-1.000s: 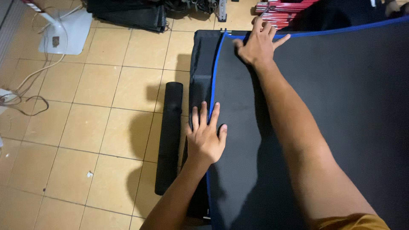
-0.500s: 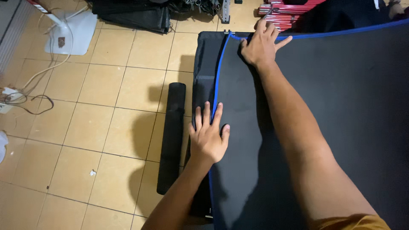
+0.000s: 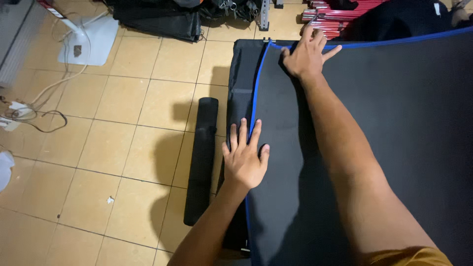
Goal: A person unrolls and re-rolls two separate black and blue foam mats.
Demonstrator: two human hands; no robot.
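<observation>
A large black fabric sheet point(image 3: 394, 138) with a blue trimmed edge point(image 3: 256, 98) lies spread over another black layer on the tiled floor. My left hand point(image 3: 244, 157) presses flat on the sheet's left blue edge, fingers apart. My right hand point(image 3: 308, 54) reaches far forward and rests flat on the sheet's top left corner, fingers spread. Neither hand grips anything.
A long black roll or bag point(image 3: 202, 157) lies on the tiles left of the sheet. A white fan base point(image 3: 88, 42) with cables point(image 3: 34, 116) stands at far left. Black folded fabric point(image 3: 157, 19) and a bundle of red rods point(image 3: 335, 15) lie at the back.
Both hands stay pressed flat at nearly the same spots on the sheet. The view has shifted slightly.
</observation>
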